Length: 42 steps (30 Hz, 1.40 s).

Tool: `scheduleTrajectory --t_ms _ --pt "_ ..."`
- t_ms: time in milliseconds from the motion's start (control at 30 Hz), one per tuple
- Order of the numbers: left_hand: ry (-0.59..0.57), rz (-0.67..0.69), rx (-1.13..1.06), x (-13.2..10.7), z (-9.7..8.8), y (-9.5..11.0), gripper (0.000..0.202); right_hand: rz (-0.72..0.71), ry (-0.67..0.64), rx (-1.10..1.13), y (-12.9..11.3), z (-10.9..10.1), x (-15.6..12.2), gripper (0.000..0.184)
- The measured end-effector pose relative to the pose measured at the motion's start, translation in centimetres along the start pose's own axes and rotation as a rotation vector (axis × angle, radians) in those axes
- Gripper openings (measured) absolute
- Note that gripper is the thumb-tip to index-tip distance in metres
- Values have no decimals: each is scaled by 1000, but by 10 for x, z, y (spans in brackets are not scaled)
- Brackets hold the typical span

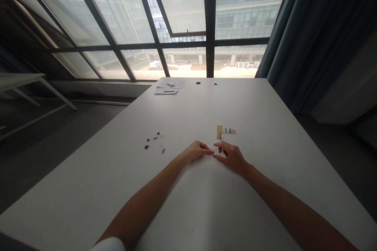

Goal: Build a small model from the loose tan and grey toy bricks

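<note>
White table (250, 104), distant papers (180, 83) illegible, left hand (196, 151) pinched, hold unclear, right hand (232, 156) loosely parted near yellow bricks (219, 128)

The counter (194, 113) looks smooth, with a soft sheen. Beside the hands, the yellow bricks (219, 128) look like studded plastic; the dark pieces (146, 147) seem plastic too. The sheets (180, 82) are paper, the curtain (312, 27) matt cloth, the window panes (244, 8) glass.

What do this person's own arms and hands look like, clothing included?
Both the left hand and right hand are ungloved. A white sleeve edge shows on the left arm; the right arm shows bare up to the frame edge. No watch is visible.
</note>
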<state>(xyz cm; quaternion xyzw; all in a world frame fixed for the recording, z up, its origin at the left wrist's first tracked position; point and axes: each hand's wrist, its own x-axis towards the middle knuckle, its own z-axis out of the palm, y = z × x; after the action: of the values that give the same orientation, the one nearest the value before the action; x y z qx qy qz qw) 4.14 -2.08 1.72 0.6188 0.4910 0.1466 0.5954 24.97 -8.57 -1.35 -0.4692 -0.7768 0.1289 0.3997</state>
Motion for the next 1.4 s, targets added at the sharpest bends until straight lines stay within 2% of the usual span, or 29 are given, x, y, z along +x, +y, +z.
scheduleTrajectory --t_ms 100,200,300,400,467,633,1067,1400 --pt "-27 -5 -2 -1 2 1 52 -33 3 -17 -3 0 1 17" --pt "-73 12 16 -3 -1 4 53 -57 7 -29 -2 0 0 17" --pt "-72 220 80 -3 -7 3 56 -43 11 -34 1 0 0 20" --pt "33 488 187 -2 -8 -2 56 -21 9 -45 3 -1 -1 23" --pt "83 563 297 -1 -4 -7 50 -12 3 -55 4 -3 -1 23" --pt "180 584 509 0 5 -14 39 7 -11 -58 2 -5 0 22" --pt "189 615 444 6 5 -24 42 52 -11 -5 6 -4 -2 23" --pt "194 634 449 2 6 -21 43 45 -11 14 4 -5 -2 22"
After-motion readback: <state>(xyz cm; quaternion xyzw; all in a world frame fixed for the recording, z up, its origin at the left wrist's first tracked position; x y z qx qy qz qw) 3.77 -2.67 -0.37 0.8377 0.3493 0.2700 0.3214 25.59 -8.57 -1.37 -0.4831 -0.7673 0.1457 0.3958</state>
